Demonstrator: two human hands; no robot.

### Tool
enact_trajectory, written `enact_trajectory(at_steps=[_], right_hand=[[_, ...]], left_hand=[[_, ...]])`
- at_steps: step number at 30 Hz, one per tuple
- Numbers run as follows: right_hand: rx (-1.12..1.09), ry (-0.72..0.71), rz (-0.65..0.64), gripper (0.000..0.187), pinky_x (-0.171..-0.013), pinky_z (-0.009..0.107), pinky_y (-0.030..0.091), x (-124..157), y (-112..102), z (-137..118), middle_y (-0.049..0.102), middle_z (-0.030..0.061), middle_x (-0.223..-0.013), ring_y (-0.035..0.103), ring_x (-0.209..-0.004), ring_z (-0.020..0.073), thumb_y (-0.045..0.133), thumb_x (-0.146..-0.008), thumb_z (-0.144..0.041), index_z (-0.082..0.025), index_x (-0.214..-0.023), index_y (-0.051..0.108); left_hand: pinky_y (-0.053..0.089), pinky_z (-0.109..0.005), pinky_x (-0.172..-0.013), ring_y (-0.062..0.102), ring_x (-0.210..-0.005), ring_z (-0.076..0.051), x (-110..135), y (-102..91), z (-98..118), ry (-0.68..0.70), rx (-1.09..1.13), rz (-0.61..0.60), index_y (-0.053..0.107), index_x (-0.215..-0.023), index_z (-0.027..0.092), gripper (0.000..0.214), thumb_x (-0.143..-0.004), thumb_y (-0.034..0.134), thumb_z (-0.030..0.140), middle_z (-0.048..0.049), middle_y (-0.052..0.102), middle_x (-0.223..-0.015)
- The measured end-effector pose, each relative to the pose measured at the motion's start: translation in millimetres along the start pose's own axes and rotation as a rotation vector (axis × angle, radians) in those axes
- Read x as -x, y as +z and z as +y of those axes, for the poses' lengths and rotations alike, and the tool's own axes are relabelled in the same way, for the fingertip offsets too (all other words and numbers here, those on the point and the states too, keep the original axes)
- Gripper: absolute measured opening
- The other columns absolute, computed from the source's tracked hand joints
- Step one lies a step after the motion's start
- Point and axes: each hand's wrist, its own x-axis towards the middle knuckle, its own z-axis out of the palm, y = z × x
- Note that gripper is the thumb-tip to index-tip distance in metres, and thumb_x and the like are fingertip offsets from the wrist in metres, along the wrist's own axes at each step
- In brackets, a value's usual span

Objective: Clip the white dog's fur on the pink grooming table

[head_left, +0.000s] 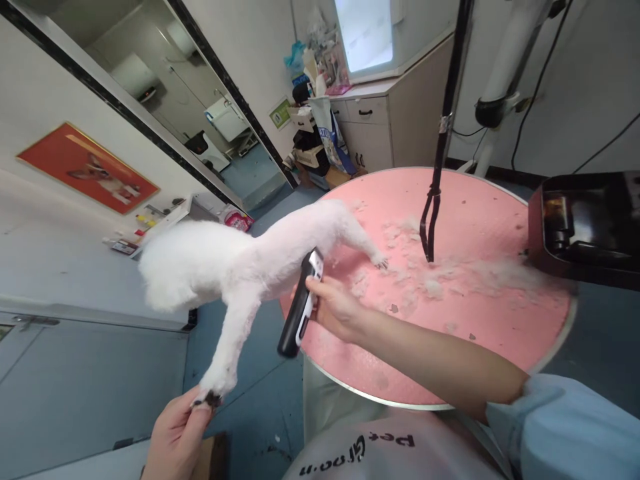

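Note:
A white dog (295,243) stands with a hind foot on the round pink grooming table (480,207), its fluffy head turned to the left. My left hand (177,433) pinches the dog's front paw (213,399) and holds that leg stretched out past the table's edge. In my right hand (333,307) is a black and white hair clipper (301,307). The clipper's head points up and lies against or very near the dog's belly side; actual contact I cannot make out. Loose white fur (433,288) is scattered over the tabletop.
A black grooming loop (431,227) hangs down over the table from a dark post. At the right edge sits a black box-like device (590,227). A white cabinet (367,127) with bags beside it stands behind, and a doorway mirror-like opening (200,87) is at upper left.

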Motion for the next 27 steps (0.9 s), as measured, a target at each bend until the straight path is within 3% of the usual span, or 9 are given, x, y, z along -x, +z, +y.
enact_trajectory(at_steps=[4, 6, 10, 16, 20, 23, 27], right_hand=[[0.058, 0.132, -0.097, 0.010, -0.065, 0.029, 0.048, -5, -9, 3, 0.070, 0.0035, -0.079, 0.064, -0.067, 0.0155, 0.066, -0.086, -0.023, -0.017, -0.086, 0.058], [-0.002, 0.069, -0.036, 0.007, -0.066, 0.027, 0.049, -11, -15, -10, 0.069, 0.0038, -0.078, 0.064, -0.068, 0.0149, 0.060, -0.090, -0.022, -0.016, -0.084, 0.060], [-0.120, -0.005, 0.121, 0.022, -0.056, 0.025, 0.049, -13, -29, -37, 0.062, 0.0026, -0.070, 0.058, -0.059, 0.0133, 0.047, -0.097, -0.029, -0.017, -0.083, 0.060], [-0.117, 0.078, 0.084, 0.030, -0.042, 0.019, 0.045, -9, -34, -37, 0.062, 0.0032, -0.071, 0.051, -0.051, 0.0096, 0.049, -0.098, -0.042, -0.016, -0.090, 0.061], [-0.227, 0.034, 0.182, 0.033, -0.043, 0.017, 0.048, -23, -43, -45, 0.060, 0.0034, -0.068, 0.053, -0.051, 0.0095, 0.044, -0.100, -0.041, -0.015, -0.087, 0.060], [-0.238, 0.052, 0.223, 0.031, -0.042, 0.018, 0.048, -22, -48, -45, 0.059, 0.0021, -0.064, 0.053, -0.049, 0.0095, 0.044, -0.100, -0.039, -0.016, -0.087, 0.060], [-0.113, 0.069, 0.147, 0.034, -0.040, 0.019, 0.043, -22, -45, -44, 0.061, 0.0019, -0.064, 0.053, -0.046, 0.0102, 0.039, -0.101, -0.040, -0.016, -0.091, 0.061]], left_hand=[[0.047, -0.023, -0.044, 0.056, -0.046, -0.017, 0, 1.5, 2, -0.057, 0.027, 0.037, 0.067, -0.055, 0.016, 0.046, -0.073, 0.064, 0.059, -0.0038, 0.062, -0.052], [0.048, -0.024, -0.046, 0.058, -0.047, -0.017, 1, 2.2, 2, -0.086, 0.052, 0.046, 0.068, -0.056, 0.016, 0.043, -0.072, 0.065, 0.056, -0.0041, 0.063, -0.053], [0.050, -0.024, -0.048, 0.060, -0.051, -0.018, 4, 3.0, -8, -0.105, 0.064, 0.055, 0.072, -0.063, 0.016, 0.041, -0.070, 0.068, 0.056, -0.0039, 0.066, -0.056], [0.052, -0.025, -0.051, 0.061, -0.052, -0.018, 7, 4.2, -22, -0.119, 0.063, 0.028, 0.075, -0.067, 0.016, 0.048, -0.072, 0.067, 0.063, -0.0050, 0.067, -0.058], [0.053, -0.025, -0.052, 0.062, -0.053, -0.018, 8, 2.9, -25, -0.066, 0.019, 0.005, 0.077, -0.069, 0.016, 0.044, -0.076, 0.065, 0.058, -0.0050, 0.068, -0.060], [0.053, -0.025, -0.051, 0.062, -0.051, -0.019, 8, 2.3, -23, -0.030, -0.021, 0.039, 0.077, -0.068, 0.016, 0.043, -0.074, 0.065, 0.057, -0.0046, 0.068, -0.058], [0.049, -0.025, -0.046, 0.058, -0.047, -0.018, 4, 3.7, -4, -0.006, -0.003, 0.038, 0.074, -0.061, 0.017, 0.039, -0.073, 0.063, 0.052, -0.0035, 0.064, -0.053]])
